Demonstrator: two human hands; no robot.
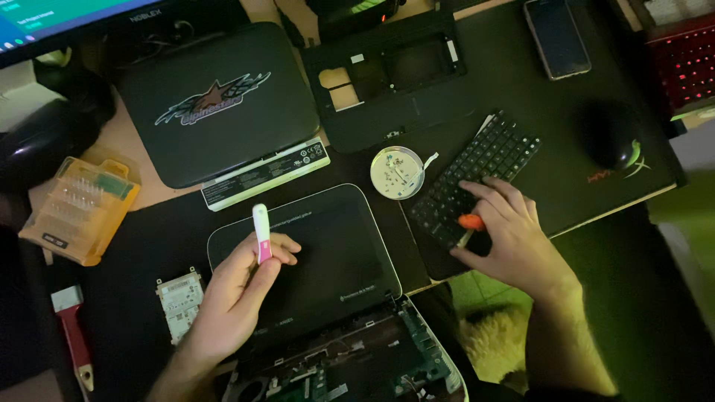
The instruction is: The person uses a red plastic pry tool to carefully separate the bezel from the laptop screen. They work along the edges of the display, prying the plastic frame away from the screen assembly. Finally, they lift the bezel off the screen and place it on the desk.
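Pink-and-white plastic tool (261, 232) stands upright, pinched in the left hand (237, 294) above the opened netbook (313, 260). Right hand (510, 234) closes on an orange-handled screwdriver (469, 223) over the detached keyboard (477, 179) on the table (566, 171).

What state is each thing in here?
Left hand: holds a white and pink tool upright.
Right hand: on the loose keyboard, gripping an orange-handled tool.
Open laptop: circuit board exposed.
Monitor: lit.
Phone: screen dark.
Bit case: open.
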